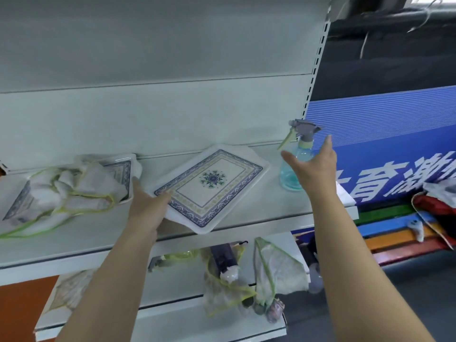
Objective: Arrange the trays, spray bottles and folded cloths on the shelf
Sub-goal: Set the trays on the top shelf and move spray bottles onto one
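Spray bottle stood upright, touched by spread right-hand fingers, not gripped | tray skewed diagonally, corner pinched by left hand

Both bare forearms rise from the lower edge of the view and reach forward and upward. The left hand is turned with its back toward the camera; the wrist is almost straight, and the fingers are bent around something and mostly hidden, so the grip looks closed. The right hand is higher and further to the right. Its palm faces forward, the thumb is spread to the left, the index finger points up, and the fingers are extended and apart.
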Motion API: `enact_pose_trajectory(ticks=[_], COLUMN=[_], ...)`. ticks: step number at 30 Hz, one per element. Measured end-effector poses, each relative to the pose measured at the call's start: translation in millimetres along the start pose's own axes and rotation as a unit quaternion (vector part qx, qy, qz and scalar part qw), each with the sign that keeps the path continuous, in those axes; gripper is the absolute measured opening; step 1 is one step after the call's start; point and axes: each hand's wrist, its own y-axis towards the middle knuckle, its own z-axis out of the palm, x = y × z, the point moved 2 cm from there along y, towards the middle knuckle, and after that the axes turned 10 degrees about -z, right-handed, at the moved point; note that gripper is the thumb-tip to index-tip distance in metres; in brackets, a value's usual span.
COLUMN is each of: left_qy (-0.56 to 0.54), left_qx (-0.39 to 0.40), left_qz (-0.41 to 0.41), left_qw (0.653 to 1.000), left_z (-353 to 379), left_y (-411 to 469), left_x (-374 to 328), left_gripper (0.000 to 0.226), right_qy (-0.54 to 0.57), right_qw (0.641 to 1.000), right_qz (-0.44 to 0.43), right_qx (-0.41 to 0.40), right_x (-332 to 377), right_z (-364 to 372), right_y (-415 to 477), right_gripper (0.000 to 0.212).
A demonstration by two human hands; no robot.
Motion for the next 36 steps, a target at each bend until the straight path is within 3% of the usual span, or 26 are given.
enact_pose_trajectory(ticks=[4,8,11,15,22,31,36], left_qy=[0.035,0.117,0.16,0.234,0.313,0.24,0.256], left_qx=[-0.031,-0.057,-0.047,-0.02,0.008,0.023,0.019], left_qz=[0.106,0.125,0.138,0.181,0.226,0.188,0.192], left_qw=[0.993,0.984,0.976,0.955,0.923,0.952,0.947], left_z=[12,24,31,50,73,101,93], left_y=[-11,-5,12,35,67,66,62], left_x=[3,4,-1,-9,-29,-46,-42], left_gripper=[0.093,0.087,0.083,0.072,0.074,0.075,0.062], right_qy=[-0.012,0.0,0.01,0.02,0.05,0.082,0.076], right_qw=[0.999,0.999,0.994,0.989,0.973,0.963,0.973], right_qz=[-0.013,-0.047,-0.098,-0.148,-0.192,-0.162,-0.149], right_qx=[0.034,-0.007,-0.038,0.006,0.114,0.197,0.157], right_x=[-6,1,18,45,70,84,74], right_z=[15,15,8,17,72,141,155], right_y=[12,12,15,13,0,4,-8], right_gripper=[0.095,0.069,0.062,0.056,0.059,0.067,0.088])
